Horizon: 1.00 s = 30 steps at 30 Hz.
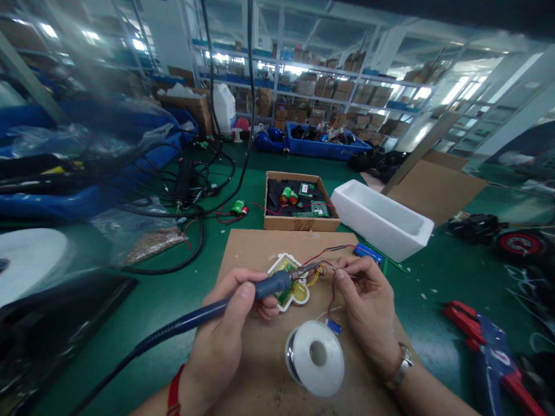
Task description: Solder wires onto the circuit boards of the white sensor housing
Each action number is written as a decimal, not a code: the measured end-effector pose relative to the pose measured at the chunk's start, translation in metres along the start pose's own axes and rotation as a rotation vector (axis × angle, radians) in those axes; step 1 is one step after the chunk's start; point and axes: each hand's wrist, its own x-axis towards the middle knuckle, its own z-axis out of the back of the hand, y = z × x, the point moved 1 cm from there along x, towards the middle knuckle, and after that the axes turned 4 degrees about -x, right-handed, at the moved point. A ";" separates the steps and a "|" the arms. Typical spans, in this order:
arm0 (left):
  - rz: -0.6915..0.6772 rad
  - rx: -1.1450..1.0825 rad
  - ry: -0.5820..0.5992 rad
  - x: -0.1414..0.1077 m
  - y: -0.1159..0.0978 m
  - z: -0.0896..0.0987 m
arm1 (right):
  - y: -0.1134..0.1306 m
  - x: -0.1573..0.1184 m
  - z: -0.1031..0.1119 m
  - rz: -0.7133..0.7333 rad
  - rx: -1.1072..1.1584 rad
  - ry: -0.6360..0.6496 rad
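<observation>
A: Hands first. What have they got?

B: The left hand (223, 329) is closed around the blue handle of a soldering iron (273, 286), held like a pen. The right hand (364, 300) pinches thin red and black wires (332, 264) between thumb and fingers.

A: Where's the work?

B: A small circuit board (296, 299) in a white-edged plastic casing lies flat on a cardboard sheet (260, 248), right under the iron's tip.

A: How far along does it look?

B: Wires already run from the board, so some connections seem made. The tip sits close to the wire ends, and that joint looks unfinished. I can't tell how many joints are done, because the fingers hide part of the board.

A: What's around it?

B: A spool of solder (333, 361) lies on the cardboard near the right wrist. A blue battery pack (368, 254) sits at the far edge. Beyond that are a cardboard tray (295, 224) holding green boards and a white foam box (377, 219).

A: Anything in the way?

B: Only the loose wires crossing above the board. A red-handled tool (481, 341) lies well off to the right on the green floor (143, 300).
</observation>
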 end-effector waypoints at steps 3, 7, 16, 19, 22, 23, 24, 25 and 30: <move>0.000 0.004 -0.001 0.000 0.000 0.001 | 0.000 0.000 0.000 -0.002 0.001 0.003; -0.012 0.003 0.005 0.000 0.000 -0.001 | 0.000 0.000 0.000 -0.007 -0.005 0.009; -0.011 0.003 0.007 -0.002 0.001 0.001 | -0.003 -0.002 0.001 -0.001 -0.004 0.009; -0.013 0.001 0.004 -0.001 0.001 0.001 | -0.003 -0.001 0.000 0.004 0.004 0.008; 0.001 -0.017 0.012 -0.001 0.002 0.000 | -0.004 0.000 0.000 0.002 0.010 0.009; 0.006 -0.019 0.013 -0.001 0.002 -0.001 | -0.004 0.000 0.000 0.001 0.009 0.009; 0.006 -0.019 0.012 -0.001 0.002 -0.001 | -0.004 0.000 0.000 0.000 0.008 0.008; 0.006 -0.018 0.011 -0.001 0.002 -0.001 | -0.005 -0.001 0.000 -0.002 0.006 0.007; -0.003 -0.012 0.005 0.000 0.000 -0.002 | -0.006 -0.001 0.002 -0.008 -0.005 0.003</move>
